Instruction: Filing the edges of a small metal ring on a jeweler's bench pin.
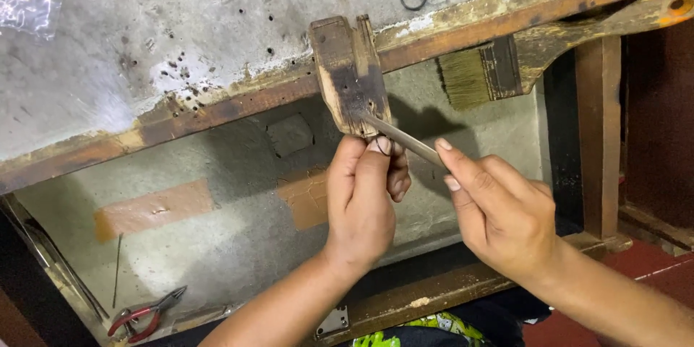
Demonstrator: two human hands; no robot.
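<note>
Worn grey tabletop (181,36) edged with wood carries a wooden block (349,76). Against it a thin metal file (405,141) is worked, pinched by the left hand (361,202) and right hand (499,210); a steady stroke is judged next.

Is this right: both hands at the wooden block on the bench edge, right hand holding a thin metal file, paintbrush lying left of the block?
Not quite. In the head view the paintbrush lies to the right of the wooden block, not the left. The rest holds: left hand, right hand, file.

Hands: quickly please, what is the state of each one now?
Left hand: closed, pinching something small against the worn wooden block; what, cannot be told.
Right hand: closed on the thin grey metal file.
</note>
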